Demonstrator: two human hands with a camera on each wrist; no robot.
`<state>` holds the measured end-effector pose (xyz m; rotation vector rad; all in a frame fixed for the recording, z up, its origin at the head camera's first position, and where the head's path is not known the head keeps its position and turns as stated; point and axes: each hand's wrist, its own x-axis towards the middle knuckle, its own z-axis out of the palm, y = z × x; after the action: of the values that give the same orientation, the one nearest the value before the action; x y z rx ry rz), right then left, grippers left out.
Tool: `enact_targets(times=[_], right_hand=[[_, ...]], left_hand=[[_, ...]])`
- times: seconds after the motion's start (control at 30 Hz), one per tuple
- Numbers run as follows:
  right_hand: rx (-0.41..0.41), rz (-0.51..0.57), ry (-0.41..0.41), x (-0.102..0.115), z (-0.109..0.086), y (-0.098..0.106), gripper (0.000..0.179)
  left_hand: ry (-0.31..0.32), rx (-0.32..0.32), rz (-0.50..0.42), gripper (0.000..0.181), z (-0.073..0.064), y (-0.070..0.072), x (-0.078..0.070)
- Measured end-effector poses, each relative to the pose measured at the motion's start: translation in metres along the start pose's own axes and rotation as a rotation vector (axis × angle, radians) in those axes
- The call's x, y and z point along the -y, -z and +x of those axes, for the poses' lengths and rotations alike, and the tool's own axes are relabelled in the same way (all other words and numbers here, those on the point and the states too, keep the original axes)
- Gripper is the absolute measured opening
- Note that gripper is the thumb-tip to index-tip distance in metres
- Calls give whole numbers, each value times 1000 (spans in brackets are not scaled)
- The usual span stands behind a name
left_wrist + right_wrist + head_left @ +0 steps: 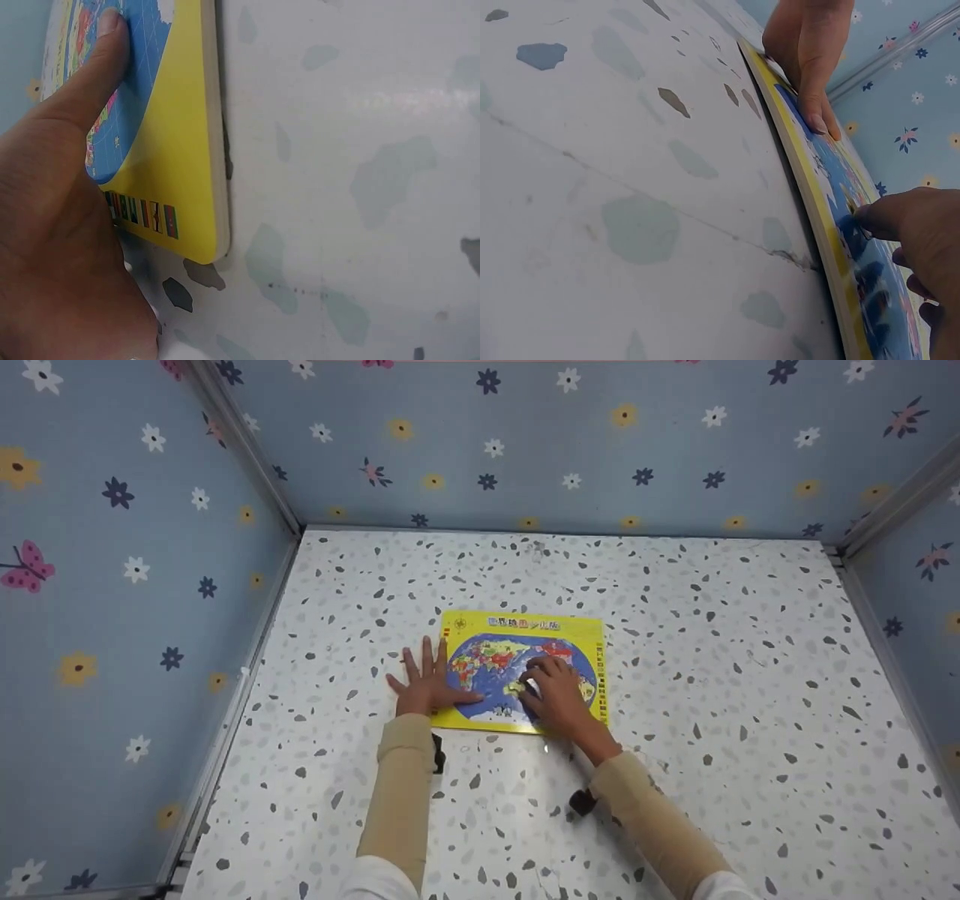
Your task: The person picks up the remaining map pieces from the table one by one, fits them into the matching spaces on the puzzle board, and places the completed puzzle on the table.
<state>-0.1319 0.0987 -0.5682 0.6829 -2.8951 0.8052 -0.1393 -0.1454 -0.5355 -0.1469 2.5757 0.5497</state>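
A yellow-bordered world map puzzle board lies flat on the speckled table. My left hand spreads over its left edge, fingers straight and thumb resting on the blue ocean. In the left wrist view the thumb presses the map beside the yellow border. My right hand bends over the lower right part of the map. Its thumb and fingers pinch at a small yellowish puzzle piece around Australia. The right wrist view has the right thumb low against the map, while the palm hides part of the board.
The white speckled table extends around the board. Blue flowered panels stand behind it and at both sides. Dark wrist camera parts show beside the sleeves. A thin crack-like line crosses the tabletop.
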Motion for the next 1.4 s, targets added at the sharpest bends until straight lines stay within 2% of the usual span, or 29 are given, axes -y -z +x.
enact_targets(times=[0.23,0.47,0.6,0.9,1.07,1.23,1.4], right_hand=[[-41,-14,42,4,-3,-4,17],[-84,-96,56,6,-9,-6,18],[-95,-140,64,8,-15,-6,24],[-63,-219,110,13,-32,-8,42],[-35,-218,99,14,-36,-7,44],[-13,-161,81,12,-39,-5,40],[-43,-87,42,6,-40,2,31]], left_hand=[[6,1,-13,126,3,-2,-1],[1,-5,-4,125,2,-2,-4],[-6,-7,-8,123,0,-1,-5],[-3,-7,-2,123,-2,-2,-6],[4,-12,-11,125,-1,-2,-4],[10,-14,-22,125,0,-3,-3],[1,-18,-32,125,1,-2,-2]])
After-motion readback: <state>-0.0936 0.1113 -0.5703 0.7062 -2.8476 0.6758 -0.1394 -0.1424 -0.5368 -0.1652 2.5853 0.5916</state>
